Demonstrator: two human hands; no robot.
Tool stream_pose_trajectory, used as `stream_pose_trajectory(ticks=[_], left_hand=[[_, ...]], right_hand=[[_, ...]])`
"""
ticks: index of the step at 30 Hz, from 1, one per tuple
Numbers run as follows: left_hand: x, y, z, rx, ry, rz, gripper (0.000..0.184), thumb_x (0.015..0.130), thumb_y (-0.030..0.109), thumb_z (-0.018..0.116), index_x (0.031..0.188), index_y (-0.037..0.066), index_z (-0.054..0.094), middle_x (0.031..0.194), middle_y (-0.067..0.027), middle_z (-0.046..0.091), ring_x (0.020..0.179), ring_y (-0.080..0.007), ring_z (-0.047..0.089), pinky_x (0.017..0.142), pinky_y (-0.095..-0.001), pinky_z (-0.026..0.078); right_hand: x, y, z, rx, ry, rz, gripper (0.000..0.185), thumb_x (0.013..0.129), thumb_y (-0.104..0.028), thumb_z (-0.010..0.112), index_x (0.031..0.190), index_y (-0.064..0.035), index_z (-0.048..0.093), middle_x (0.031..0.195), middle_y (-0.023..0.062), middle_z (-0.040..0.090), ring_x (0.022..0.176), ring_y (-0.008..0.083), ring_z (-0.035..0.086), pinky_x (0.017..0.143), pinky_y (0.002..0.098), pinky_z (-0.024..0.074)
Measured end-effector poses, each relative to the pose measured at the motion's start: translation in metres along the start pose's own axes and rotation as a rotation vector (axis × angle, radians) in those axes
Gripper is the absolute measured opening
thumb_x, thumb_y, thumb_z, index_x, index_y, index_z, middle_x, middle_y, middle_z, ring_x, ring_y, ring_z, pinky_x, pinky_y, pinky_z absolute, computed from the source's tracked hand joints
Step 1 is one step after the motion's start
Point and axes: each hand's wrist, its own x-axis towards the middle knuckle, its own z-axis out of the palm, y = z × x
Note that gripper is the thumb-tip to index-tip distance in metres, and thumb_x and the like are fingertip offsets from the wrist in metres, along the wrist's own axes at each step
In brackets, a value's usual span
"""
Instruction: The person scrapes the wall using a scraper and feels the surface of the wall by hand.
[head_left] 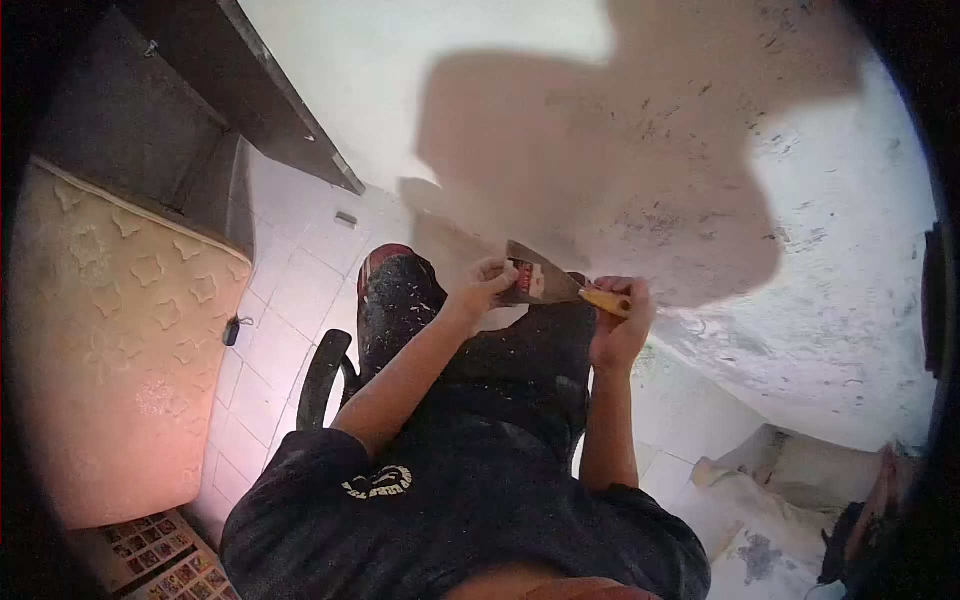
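Observation:
A putty knife (560, 288) with a wide metal blade and a yellow handle lies across my lap area, its blade pointing left. My left hand (480, 292) pinches the blade's wide end, fingers on a red and white label (527, 280). My right hand (624, 325) is wrapped around the yellow handle (607, 301), which partly shows above the fingers. Below my left hand is a pale patch (503, 319) that I cannot make out. My dark trousers (480, 350) are speckled with light flakes.
A wall (700, 200) with scraped, patchy paint stands close ahead, crossed by my shadow. A chair armrest (322, 380) is at my left. A mattress (130, 340) leans farther left beside a dark wooden panel (260, 90). Crumpled cloth or sheeting (760, 510) lies at lower right.

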Motion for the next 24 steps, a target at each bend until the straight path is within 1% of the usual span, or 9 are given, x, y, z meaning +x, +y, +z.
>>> stream_pose_trajectory(ticks=[2, 3, 5, 6, 11, 15, 21, 23, 24], left_hand=[[-0.001, 0.003, -0.014, -0.043, 0.017, -0.013, 0.034, 0.090, 0.021, 0.063, 0.112, -0.004, 0.057, 0.099, -0.0080, 0.063, 0.090, -0.0174, 0.063, 0.079, -0.0321, 0.054], [-0.001, 0.006, -0.019, -0.049, 0.012, -0.014, 0.034, 0.090, 0.021, 0.063, 0.112, -0.004, 0.057, 0.099, -0.0080, 0.063, 0.090, -0.0174, 0.063, 0.079, -0.0321, 0.054], [-0.008, 0.018, -0.023, 0.029, 0.034, 0.019, 0.035, 0.089, 0.021, 0.065, 0.110, -0.006, 0.059, 0.098, -0.0090, 0.065, 0.084, -0.0170, 0.064, 0.077, -0.0324, 0.054], [-0.011, 0.020, -0.023, 0.022, 0.027, 0.008, 0.035, 0.089, 0.021, 0.065, 0.110, -0.006, 0.059, 0.098, -0.0090, 0.065, 0.084, -0.0170, 0.064, 0.077, -0.0324, 0.054], [-0.019, 0.016, -0.016, 0.110, -0.027, 0.003, 0.032, 0.085, 0.022, 0.069, 0.103, -0.004, 0.065, 0.090, -0.0090, 0.067, 0.077, -0.0167, 0.066, 0.072, -0.0305, 0.055], [-0.013, 0.012, -0.017, 0.112, -0.051, -0.042, 0.031, 0.085, 0.021, 0.069, 0.102, -0.005, 0.065, 0.089, -0.0095, 0.067, 0.076, -0.0170, 0.066, 0.072, -0.0306, 0.055], [-0.005, 0.015, -0.024, -0.159, -0.031, 0.011, 0.029, 0.093, 0.027, 0.055, 0.106, 0.001, 0.061, 0.093, -0.0100, 0.065, 0.078, -0.0182, 0.065, 0.069, -0.0294, 0.054], [0.002, 0.012, -0.037, -0.191, -0.114, 0.013, 0.034, 0.094, 0.031, 0.050, 0.110, 0.003, 0.058, 0.095, -0.0105, 0.064, 0.078, -0.0188, 0.063, 0.072, -0.0310, 0.052], [0.005, 0.010, -0.039, -0.199, -0.116, 0.012, 0.034, 0.094, 0.031, 0.050, 0.110, 0.003, 0.058, 0.095, -0.0105, 0.064, 0.078, -0.0188, 0.063, 0.072, -0.0310, 0.052]], right_hand=[[-0.006, 0.001, -0.019, -0.315, -0.051, 0.216, 0.030, 0.093, -0.027, 0.052, 0.093, 0.0021, 0.061, 0.087, 0.0105, 0.061, 0.080, 0.0191, 0.062, 0.071, 0.0313, 0.0501], [-0.007, 0.000, -0.034, -0.323, -0.051, 0.212, 0.030, 0.093, -0.027, 0.052, 0.093, 0.0021, 0.061, 0.087, 0.0105, 0.061, 0.080, 0.0191, 0.062, 0.071, 0.0313, 0.0501], [-0.017, -0.003, -0.050, -0.583, -0.233, 0.534, 0.026, 0.091, -0.024, 0.060, 0.097, 0.0005, 0.065, 0.085, 0.0075, 0.064, 0.077, 0.0161, 0.061, 0.067, 0.0287, 0.0505], [-0.023, 0.007, -0.059, -0.736, -0.364, 0.342, 0.030, 0.091, -0.026, 0.059, 0.102, 0.0026, 0.063, 0.080, 0.0067, 0.064, 0.061, 0.0120, 0.057, 0.052, 0.0237, 0.0450], [-0.057, -0.002, -0.044, -0.810, -0.496, 0.748, 0.035, 0.092, -0.033, 0.059, 0.104, -0.0006, 0.064, 0.078, 0.0044, 0.063, 0.065, 0.0103, 0.055, 0.057, 0.0260, 0.0443], [-0.076, 0.012, -0.044, -0.961, -0.547, 0.549, 0.036, 0.094, -0.034, 0.056, 0.101, 0.0002, 0.062, 0.071, 0.0040, 0.057, 0.063, 0.0104, 0.051, 0.058, 0.0275, 0.0425], [-0.073, 0.008, -0.037, -1.035, -0.304, 0.243, 0.033, 0.094, -0.029, 0.055, 0.099, 0.0027, 0.061, 0.069, 0.0070, 0.056, 0.066, 0.0121, 0.052, 0.061, 0.0301, 0.0433], [-0.054, -0.003, -0.027, -1.112, -0.229, -0.056, 0.028, 0.095, -0.026, 0.055, 0.096, 0.0010, 0.060, 0.064, 0.0000, 0.051, 0.058, 0.0068, 0.045, 0.053, 0.0249, 0.0373], [-0.043, -0.012, -0.020, -1.156, -0.216, -0.078, 0.027, 0.095, -0.024, 0.054, 0.098, 0.0024, 0.061, 0.067, 0.0062, 0.055, 0.061, 0.0105, 0.049, 0.057, 0.0274, 0.0405]])
